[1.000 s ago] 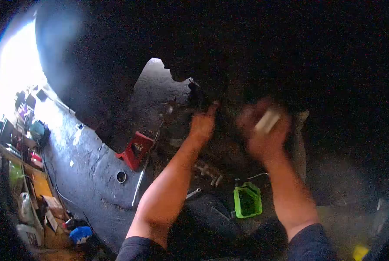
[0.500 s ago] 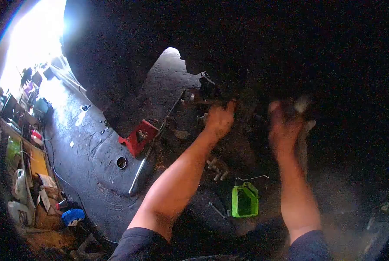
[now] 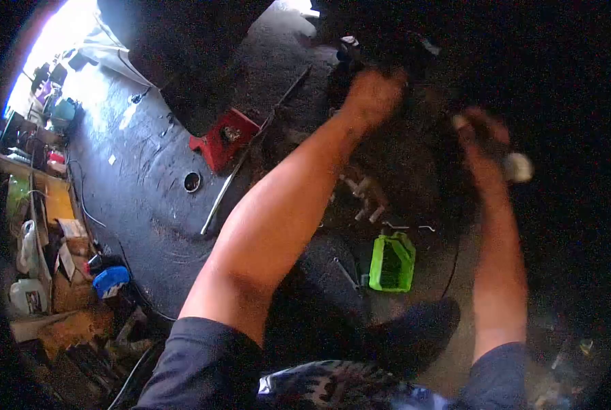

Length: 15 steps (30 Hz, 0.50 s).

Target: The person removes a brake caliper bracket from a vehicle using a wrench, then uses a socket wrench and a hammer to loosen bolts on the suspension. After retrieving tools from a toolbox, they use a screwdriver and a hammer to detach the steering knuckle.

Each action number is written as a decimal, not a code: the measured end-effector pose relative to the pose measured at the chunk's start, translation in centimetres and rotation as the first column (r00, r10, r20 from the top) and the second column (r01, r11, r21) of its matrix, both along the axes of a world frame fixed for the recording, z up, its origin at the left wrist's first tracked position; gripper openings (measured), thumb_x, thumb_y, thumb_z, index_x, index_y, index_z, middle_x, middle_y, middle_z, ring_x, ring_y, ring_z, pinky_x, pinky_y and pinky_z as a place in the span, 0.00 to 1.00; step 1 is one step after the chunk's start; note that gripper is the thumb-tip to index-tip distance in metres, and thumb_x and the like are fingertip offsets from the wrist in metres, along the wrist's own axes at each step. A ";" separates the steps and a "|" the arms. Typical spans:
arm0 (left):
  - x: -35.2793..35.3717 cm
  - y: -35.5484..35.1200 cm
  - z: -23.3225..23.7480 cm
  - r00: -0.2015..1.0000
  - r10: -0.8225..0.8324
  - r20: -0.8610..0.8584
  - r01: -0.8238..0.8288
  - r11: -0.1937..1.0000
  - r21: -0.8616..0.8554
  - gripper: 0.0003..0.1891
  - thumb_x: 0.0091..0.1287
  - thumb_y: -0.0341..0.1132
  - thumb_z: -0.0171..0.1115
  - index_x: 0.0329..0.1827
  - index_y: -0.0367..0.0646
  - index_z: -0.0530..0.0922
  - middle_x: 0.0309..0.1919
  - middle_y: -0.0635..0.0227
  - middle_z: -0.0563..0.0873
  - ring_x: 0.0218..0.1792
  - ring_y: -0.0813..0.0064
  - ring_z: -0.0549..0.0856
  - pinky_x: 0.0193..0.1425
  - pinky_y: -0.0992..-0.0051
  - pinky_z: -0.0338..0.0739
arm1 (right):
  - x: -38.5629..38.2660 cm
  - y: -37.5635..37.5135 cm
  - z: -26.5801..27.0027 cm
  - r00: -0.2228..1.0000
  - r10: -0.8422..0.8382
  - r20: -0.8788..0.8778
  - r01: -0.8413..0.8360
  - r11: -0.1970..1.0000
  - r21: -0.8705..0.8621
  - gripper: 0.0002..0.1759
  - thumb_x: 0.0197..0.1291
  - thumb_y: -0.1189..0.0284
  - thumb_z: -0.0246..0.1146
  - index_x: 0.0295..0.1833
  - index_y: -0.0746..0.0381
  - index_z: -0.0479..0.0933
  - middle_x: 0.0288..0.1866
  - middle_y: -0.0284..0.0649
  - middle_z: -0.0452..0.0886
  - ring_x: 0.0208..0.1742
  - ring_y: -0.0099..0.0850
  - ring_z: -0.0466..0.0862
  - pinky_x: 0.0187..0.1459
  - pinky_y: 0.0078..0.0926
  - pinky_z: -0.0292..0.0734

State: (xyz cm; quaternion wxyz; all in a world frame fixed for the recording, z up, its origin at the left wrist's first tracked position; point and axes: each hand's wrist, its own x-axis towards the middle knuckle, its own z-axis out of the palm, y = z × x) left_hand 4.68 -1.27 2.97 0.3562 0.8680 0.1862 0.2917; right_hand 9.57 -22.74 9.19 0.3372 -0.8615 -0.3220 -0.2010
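Note:
My left hand [image 3: 376,96] reaches up and forward into a dark area at the upper middle. Its fingers look curled, but shadow hides whatever they touch. My right hand [image 3: 484,133] is blurred at the upper right, its fingers bent around something dark. A pale rounded thing [image 3: 519,167] shows at the outer side of that hand. Below the hands a metal part with stubs [image 3: 367,194] lies on the dark floor. Under it stands a bright green cut-open container [image 3: 393,262], with a wrench [image 3: 346,272] to its left.
A red stand [image 3: 224,140] is on the floor [image 3: 141,191] at centre left, beside a long metal bar [image 3: 233,174] and a small round cup [image 3: 192,182]. Cardboard [image 3: 73,294], bottles and a blue object [image 3: 110,281] crowd the left edge. A dark bulk fills the top.
The view has tilted down, so the floor objects appear higher. Both hands are higher and further right in the picture. The pale rounded thing now shows below and right of my right fingers.

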 end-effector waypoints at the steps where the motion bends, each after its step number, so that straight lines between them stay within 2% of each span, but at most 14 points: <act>1: -0.5 1.4 0.6 0.999 0.035 -0.017 -0.033 0.996 0.085 0.22 0.63 0.47 0.46 0.46 0.34 0.74 0.42 0.46 0.79 0.45 0.48 0.78 0.49 0.58 0.73 | 1.3 -0.3 -0.1 1.000 -0.006 0.018 0.006 1.000 -0.018 0.30 0.46 0.52 0.66 0.49 0.61 0.74 0.40 0.42 0.76 0.40 0.34 0.73 0.47 0.33 0.67; 3: -1.2 5.2 -0.1 0.986 0.152 -0.070 -0.128 0.954 0.273 0.18 0.63 0.42 0.46 0.42 0.36 0.75 0.38 0.49 0.80 0.40 0.51 0.81 0.43 0.58 0.75 | 4.0 -1.3 -0.5 0.998 -0.043 0.042 0.048 0.992 -0.115 0.30 0.45 0.50 0.67 0.49 0.60 0.75 0.41 0.43 0.76 0.40 0.34 0.73 0.47 0.33 0.68; 4: -1.4 7.7 -1.4 0.967 0.235 -0.103 -0.181 0.910 0.373 0.15 0.63 0.39 0.46 0.40 0.37 0.76 0.36 0.50 0.81 0.38 0.52 0.82 0.39 0.58 0.76 | 3.6 -0.9 -0.3 0.997 -0.080 0.009 0.080 0.995 -0.052 0.29 0.45 0.52 0.66 0.49 0.60 0.75 0.41 0.43 0.76 0.40 0.34 0.74 0.46 0.33 0.68; 5: -2.3 9.4 -4.9 0.945 0.264 -0.193 -0.182 0.915 0.361 0.14 0.63 0.38 0.46 0.39 0.39 0.77 0.34 0.51 0.82 0.37 0.53 0.82 0.38 0.59 0.77 | 3.3 -0.4 -0.1 0.993 -0.113 -0.024 0.113 0.993 0.014 0.28 0.46 0.54 0.66 0.49 0.60 0.75 0.41 0.43 0.77 0.39 0.34 0.74 0.46 0.33 0.68; 6: -3.3 11.0 -8.3 0.914 0.288 -0.285 -0.180 0.919 0.351 0.12 0.63 0.37 0.46 0.38 0.41 0.77 0.33 0.52 0.82 0.36 0.54 0.82 0.37 0.59 0.77 | 0.8 1.8 0.8 0.984 -0.141 -0.112 0.162 0.964 0.212 0.25 0.48 0.58 0.65 0.50 0.60 0.75 0.40 0.42 0.77 0.38 0.33 0.74 0.45 0.32 0.68; 8: -6.2 12.1 -16.5 0.864 0.190 -0.467 -0.066 0.961 0.268 0.11 0.61 0.37 0.48 0.35 0.43 0.78 0.33 0.53 0.82 0.36 0.56 0.82 0.37 0.60 0.77 | 0.2 2.7 0.4 0.974 -0.102 -0.203 0.172 0.913 0.369 0.21 0.50 0.66 0.63 0.51 0.60 0.74 0.39 0.42 0.78 0.37 0.33 0.75 0.44 0.31 0.70; 10: -10.0 9.0 -23.0 0.751 0.093 -0.653 -0.011 0.992 0.128 0.09 0.57 0.36 0.52 0.32 0.42 0.79 0.32 0.55 0.82 0.34 0.59 0.83 0.37 0.64 0.77 | 2.5 0.6 -0.8 0.975 -0.004 -0.223 0.072 0.952 0.297 0.20 0.50 0.75 0.61 0.52 0.59 0.74 0.41 0.42 0.79 0.38 0.34 0.77 0.44 0.29 0.71; 11: -12.1 6.6 -25.3 0.681 0.031 -0.731 0.013 0.998 0.055 0.09 0.55 0.36 0.53 0.31 0.42 0.79 0.32 0.56 0.83 0.34 0.60 0.83 0.36 0.65 0.78 | 3.2 0.0 -1.1 0.987 0.010 0.162 -0.037 0.986 0.160 0.21 0.49 0.77 0.60 0.52 0.59 0.73 0.42 0.42 0.79 0.40 0.35 0.78 0.45 0.29 0.72; 12: -13.6 4.4 -28.4 0.593 -0.046 -0.804 0.056 0.998 -0.015 0.08 0.54 0.36 0.55 0.29 0.42 0.79 0.32 0.57 0.83 0.33 0.62 0.83 0.36 0.67 0.78 | 3.8 -0.6 -1.1 0.854 0.084 0.514 -0.091 0.996 -0.012 0.22 0.49 0.79 0.59 0.53 0.58 0.73 0.44 0.42 0.79 0.42 0.36 0.78 0.46 0.29 0.72; 13: -14.0 3.7 -36.7 0.380 -0.192 -0.905 0.085 0.981 -0.173 0.08 0.53 0.35 0.55 0.29 0.43 0.81 0.34 0.58 0.83 0.35 0.62 0.83 0.38 0.67 0.79 | 4.1 -0.6 -0.8 0.732 0.151 0.665 -0.076 0.987 -0.140 0.22 0.48 0.81 0.59 0.53 0.58 0.73 0.46 0.43 0.78 0.44 0.37 0.79 0.47 0.29 0.73; 14: -16.6 0.9 -35.7 0.281 -0.138 -0.950 0.427 0.904 -0.005 0.10 0.55 0.37 0.54 0.33 0.44 0.81 0.35 0.60 0.83 0.38 0.61 0.83 0.40 0.69 0.79 | 4.4 -0.6 -0.6 0.572 0.218 0.791 -0.038 0.970 -0.240 0.23 0.48 0.82 0.58 0.53 0.58 0.73 0.47 0.43 0.78 0.46 0.38 0.79 0.48 0.29 0.73; 15: -17.9 -0.5 -31.6 0.224 -0.210 -0.952 0.447 0.890 -0.091 0.11 0.55 0.36 0.54 0.37 0.45 0.81 0.38 0.60 0.83 0.42 0.61 0.82 0.43 0.69 0.78 | 4.2 -0.8 -0.2 0.555 0.238 0.797 0.012 0.956 -0.295 0.23 0.47 0.81 0.59 0.53 0.58 0.73 0.49 0.44 0.78 0.49 0.39 0.78 0.49 0.30 0.73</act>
